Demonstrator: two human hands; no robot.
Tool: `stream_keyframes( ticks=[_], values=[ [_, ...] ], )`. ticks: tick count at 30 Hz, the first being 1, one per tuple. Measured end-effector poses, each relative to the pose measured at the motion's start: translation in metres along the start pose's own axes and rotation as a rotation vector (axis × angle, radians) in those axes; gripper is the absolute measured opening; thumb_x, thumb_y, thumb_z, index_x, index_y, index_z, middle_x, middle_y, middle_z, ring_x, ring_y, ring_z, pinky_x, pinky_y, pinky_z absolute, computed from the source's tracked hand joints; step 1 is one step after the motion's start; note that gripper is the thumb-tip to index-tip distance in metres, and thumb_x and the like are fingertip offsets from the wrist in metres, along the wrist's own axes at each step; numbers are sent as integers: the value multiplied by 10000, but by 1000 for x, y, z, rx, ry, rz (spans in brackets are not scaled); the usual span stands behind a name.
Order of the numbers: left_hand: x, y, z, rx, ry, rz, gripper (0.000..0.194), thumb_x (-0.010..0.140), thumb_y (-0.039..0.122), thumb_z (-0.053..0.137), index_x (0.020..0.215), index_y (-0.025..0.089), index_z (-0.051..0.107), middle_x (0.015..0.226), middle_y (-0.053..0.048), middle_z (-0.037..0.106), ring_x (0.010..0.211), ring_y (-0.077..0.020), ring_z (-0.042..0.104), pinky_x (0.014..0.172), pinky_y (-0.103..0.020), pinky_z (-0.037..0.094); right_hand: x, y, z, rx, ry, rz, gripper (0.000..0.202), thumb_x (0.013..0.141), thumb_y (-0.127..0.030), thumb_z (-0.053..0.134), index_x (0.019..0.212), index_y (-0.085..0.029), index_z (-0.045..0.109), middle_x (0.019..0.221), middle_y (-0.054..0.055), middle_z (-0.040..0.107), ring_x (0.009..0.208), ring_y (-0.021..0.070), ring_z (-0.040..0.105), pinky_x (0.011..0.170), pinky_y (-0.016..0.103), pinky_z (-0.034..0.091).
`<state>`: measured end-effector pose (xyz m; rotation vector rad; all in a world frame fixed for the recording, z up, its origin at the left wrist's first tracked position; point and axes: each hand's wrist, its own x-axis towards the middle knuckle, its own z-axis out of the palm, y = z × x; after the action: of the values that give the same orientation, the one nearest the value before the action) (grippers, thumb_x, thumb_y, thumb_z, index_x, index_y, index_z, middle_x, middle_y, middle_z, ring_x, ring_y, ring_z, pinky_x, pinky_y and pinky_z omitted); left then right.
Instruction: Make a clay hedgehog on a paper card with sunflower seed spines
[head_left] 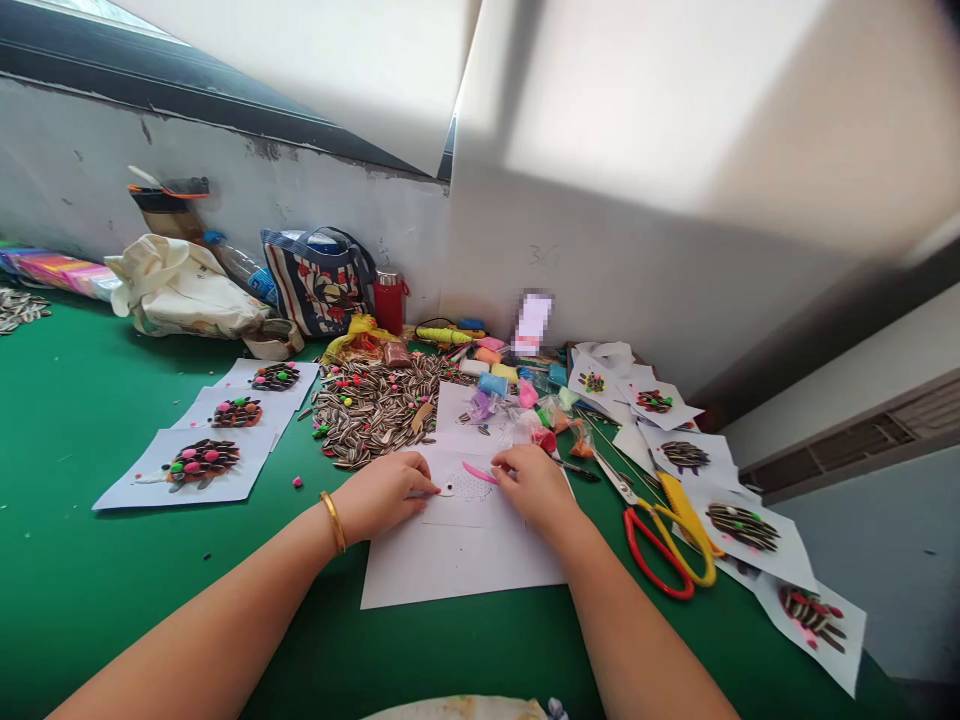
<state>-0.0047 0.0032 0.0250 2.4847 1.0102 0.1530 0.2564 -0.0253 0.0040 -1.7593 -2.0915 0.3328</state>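
White backing sheet [461, 570]: lower centre of the frame, flat on the green table [300, 620], under a smaller sheet [459, 515].
Scissors [630, 498]: right of centre, blades toward the upper left, red and yellow handles toward the lower right.
Left hand [390, 492]: left of centre, beside the drawn snout; fingers drawn together, tips at a small red dot [438, 490]. Whether they pinch it, I cannot tell.
Right hand [536, 492]: right of centre, nearer the rump; thumb and forefinger appear to pinch the pink strip [477, 471].
Hedgehog drawing [471, 488]: centre, between both hands; long axis left to right, snout left.
Pink strip: slim, pointed, probably a modelling tool; it slants up and left from the right fingertips, across the drawing's upper part.
Sunflower seeds [375, 410]: heaped beyond the left hand.
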Motion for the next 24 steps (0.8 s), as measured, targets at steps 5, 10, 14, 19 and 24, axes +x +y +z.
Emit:
stream_keyframes(
  ticks=[5,10,14,19,24],
  values=[
    [2,3,5,-7,108,-53,241,782,264,690,1016,218,721,1061,-64,678,1035,-249,610,933,-358,458,-1,0,-3,-68,-57,0,110,844,-215,613,814,-227,718,841,31,689,862,188,586,732,280,405],
    [6,3,20,-24,181,24,584,731,319,764,1274,229,570,1428,-99,513,1322,-277,453,1120,-426,325,-3,1,-8,-113,-87,1,85,818,-202,629,773,-226,696,826,27,676,841,185,579,704,277,381],
    [8,0,27,-41,90,23,784,735,346,762,1428,237,412,1494,-118,449,1399,-272,377,1180,-472,222,-3,5,-7,-141,-89,15,99,825,-195,611,766,-221,687,832,32,675,836,185,576,685,273,367],
    [9,3,24,-58,59,-43,795,742,361,748,1442,228,397,1510,-121,426,1413,-277,358,1179,-453,240,1,8,-5,-226,-66,53,123,840,-176,581,784,-216,684,843,45,684,831,198,583,667,281,358],
    [9,3,24,-58,54,-58,815,723,383,756,1443,246,400,1511,-110,427,1411,-290,363,1177,-451,246,5,15,-4,-283,-22,115,131,871,-186,568,840,-215,692,884,60,700,853,208,591,668,286,368]
  ],
)
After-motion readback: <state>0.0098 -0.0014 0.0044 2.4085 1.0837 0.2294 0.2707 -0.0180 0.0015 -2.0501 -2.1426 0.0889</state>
